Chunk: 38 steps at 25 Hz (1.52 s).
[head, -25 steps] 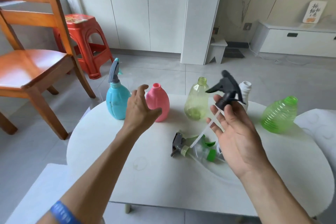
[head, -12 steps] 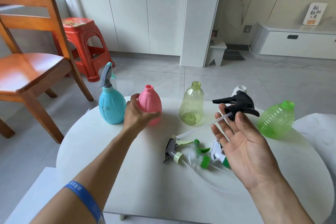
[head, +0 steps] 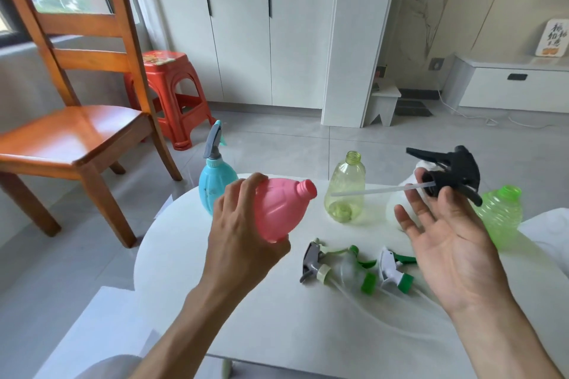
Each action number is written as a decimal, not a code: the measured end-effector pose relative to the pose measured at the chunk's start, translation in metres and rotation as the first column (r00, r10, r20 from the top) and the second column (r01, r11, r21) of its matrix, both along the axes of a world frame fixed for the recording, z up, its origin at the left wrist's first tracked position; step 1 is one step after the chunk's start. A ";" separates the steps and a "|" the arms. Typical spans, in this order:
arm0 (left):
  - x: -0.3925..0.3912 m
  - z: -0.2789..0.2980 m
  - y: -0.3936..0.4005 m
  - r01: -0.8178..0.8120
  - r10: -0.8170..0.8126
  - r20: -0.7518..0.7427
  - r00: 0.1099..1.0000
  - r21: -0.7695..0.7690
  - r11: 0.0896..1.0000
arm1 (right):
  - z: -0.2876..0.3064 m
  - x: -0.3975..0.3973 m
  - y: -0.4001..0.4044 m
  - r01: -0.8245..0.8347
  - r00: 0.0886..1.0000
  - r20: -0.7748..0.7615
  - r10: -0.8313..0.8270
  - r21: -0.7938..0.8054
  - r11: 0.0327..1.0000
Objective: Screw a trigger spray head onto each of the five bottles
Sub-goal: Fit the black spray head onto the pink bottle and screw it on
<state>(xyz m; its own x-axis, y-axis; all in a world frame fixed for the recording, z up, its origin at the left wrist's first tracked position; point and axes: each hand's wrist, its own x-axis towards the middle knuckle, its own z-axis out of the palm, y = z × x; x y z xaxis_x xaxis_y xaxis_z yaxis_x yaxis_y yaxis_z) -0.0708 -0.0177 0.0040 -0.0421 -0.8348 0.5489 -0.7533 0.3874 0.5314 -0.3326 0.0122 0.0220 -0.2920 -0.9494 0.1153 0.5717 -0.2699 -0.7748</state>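
Note:
My left hand grips the pink bottle, lifted off the table and tilted with its open neck pointing right. My right hand pinches the black trigger spray head by its collar between thumb and fingertip, the other fingers spread; its clear dip tube points left toward the pink neck, still apart from it. A blue bottle with a grey spray head fitted stands at the back left. The yellow-green clear bottle, a white bottle mostly hidden behind my right hand, and the ribbed green bottle stand without heads.
Three loose spray heads lie on the round white table: a grey one, a green one and a white-green one. A wooden chair and red stool stand on the floor to the left.
My left hand closed round the pink bottle, lifted it off the table and tipped its neck to the right. My right hand turned the black spray head so its tube points left.

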 end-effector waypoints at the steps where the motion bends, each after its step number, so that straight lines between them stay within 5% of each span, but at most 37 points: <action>1: 0.001 -0.004 0.005 -0.006 0.006 0.018 1.000 0.035 0.999 | 0.000 0.001 0.000 0.000 1.000 -0.006 0.000 0.000 1.000; 13: -0.018 -0.019 0.014 0.094 -0.105 0.108 0.989 0.100 0.990 | -0.014 0.030 0.004 0.037 0.975 -0.220 -0.026 0.044 0.998; 19: -0.025 -0.017 0.010 0.078 -0.085 0.063 0.994 0.115 0.990 | -0.004 -0.008 -0.002 0.164 0.984 -0.077 -0.163 0.005 0.987; 22: -0.025 -0.019 0.010 0.096 -0.103 0.051 0.993 0.125 0.987 | -0.011 -0.010 -0.003 0.186 0.976 -0.127 -0.179 0.045 0.981; 29: -0.035 -0.020 0.019 0.183 -0.193 0.056 0.980 0.154 0.971 | -0.029 0.033 -0.001 0.012 0.947 -0.321 0.023 0.108 0.994; 38: -0.029 -0.013 0.022 0.231 -0.231 -0.039 0.972 0.325 0.917 | -0.029 0.044 -0.004 -0.192 0.924 -0.324 0.203 0.064 0.979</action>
<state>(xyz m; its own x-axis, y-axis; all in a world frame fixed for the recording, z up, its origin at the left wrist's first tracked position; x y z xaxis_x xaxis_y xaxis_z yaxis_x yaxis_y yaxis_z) -0.1001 0.0040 -0.0086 -0.2551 -0.9343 0.2489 -0.6638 0.3564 0.6575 -0.2887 0.0080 -0.0072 -0.0490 -0.9886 0.1425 0.3240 -0.1506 -0.9340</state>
